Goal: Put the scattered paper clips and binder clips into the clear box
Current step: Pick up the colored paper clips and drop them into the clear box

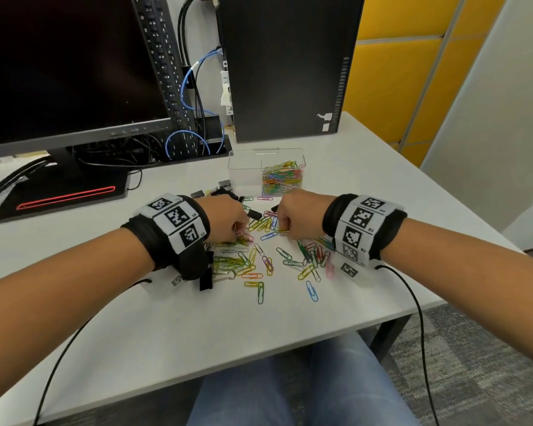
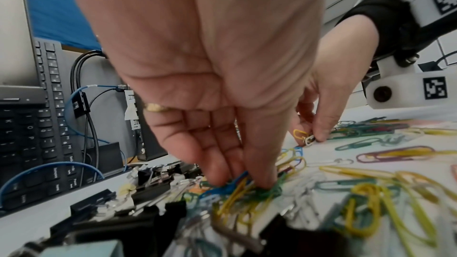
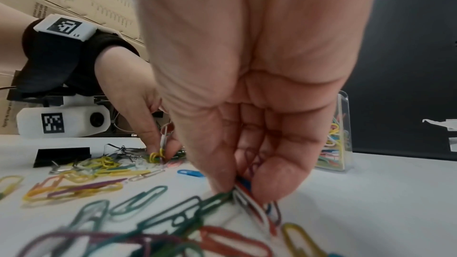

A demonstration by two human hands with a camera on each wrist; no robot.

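Note:
Coloured paper clips [image 1: 259, 259] lie scattered over the white desk [image 1: 197, 327]. Black binder clips [image 1: 254, 214] sit at the far edge of the pile. The clear box [image 1: 266, 170] stands behind them with paper clips filling its right compartment. My left hand [image 1: 228, 219] reaches down on the left of the pile and pinches a bunch of paper clips [image 2: 237, 185] between thumb and fingers. My right hand [image 1: 293, 219], a little to the right, pinches several paper clips [image 3: 245, 192] at the desk surface. More clips show inside that palm.
A monitor [image 1: 65, 66] and its stand [image 1: 62, 192] occupy the left back, with a keyboard [image 1: 166, 66] leaning upright and cables behind. A black computer tower [image 1: 286, 66] stands behind the box. The desk's front edge runs near my legs.

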